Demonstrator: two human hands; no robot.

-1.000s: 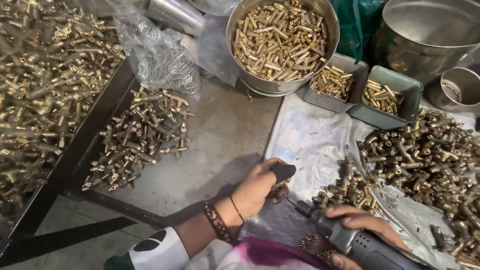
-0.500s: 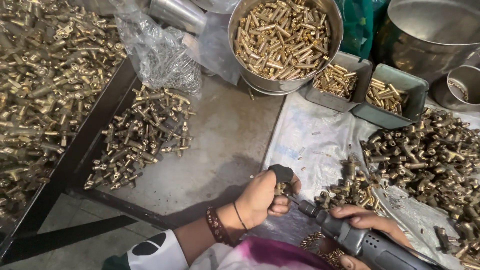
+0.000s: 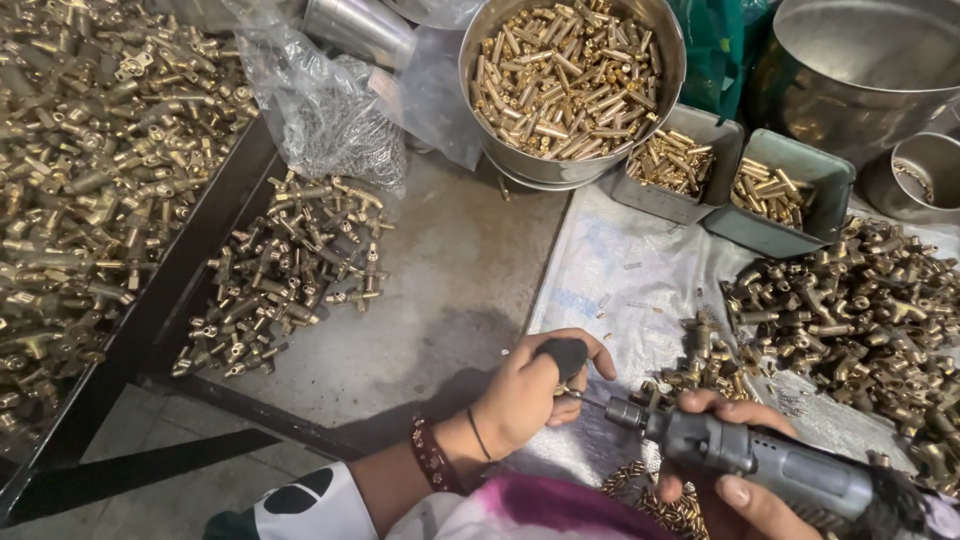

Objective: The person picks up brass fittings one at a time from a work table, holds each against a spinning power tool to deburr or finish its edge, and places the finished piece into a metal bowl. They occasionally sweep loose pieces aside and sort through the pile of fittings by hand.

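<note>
My left hand point(image 3: 530, 390) is closed around a small brass fitting point(image 3: 560, 391), a black guard covering the thumb. The fitting is mostly hidden inside the fingers. My right hand point(image 3: 735, 470) grips a grey hand-held rotary tool point(image 3: 770, 465), whose thin bit points left and meets the fitting at my left hand's fingertips. Both hands hover over a crinkled plastic sheet point(image 3: 620, 280) near the lower middle of the head view. A small heap of brass fittings point(image 3: 700, 365) lies just beyond the tool.
A steel bucket point(image 3: 570, 70) of brass pins stands at the back, two grey trays point(image 3: 740, 175) of pins beside it. Brass fitting piles lie at right point(image 3: 870, 310), centre-left point(image 3: 290, 270) and far left point(image 3: 90, 170). Empty steel pots point(image 3: 870, 70) stand at back right.
My left hand has shifted slightly right and closed tighter on the fitting. The right hand has brought the rotary tool up and left until its bit reaches the fitting.
</note>
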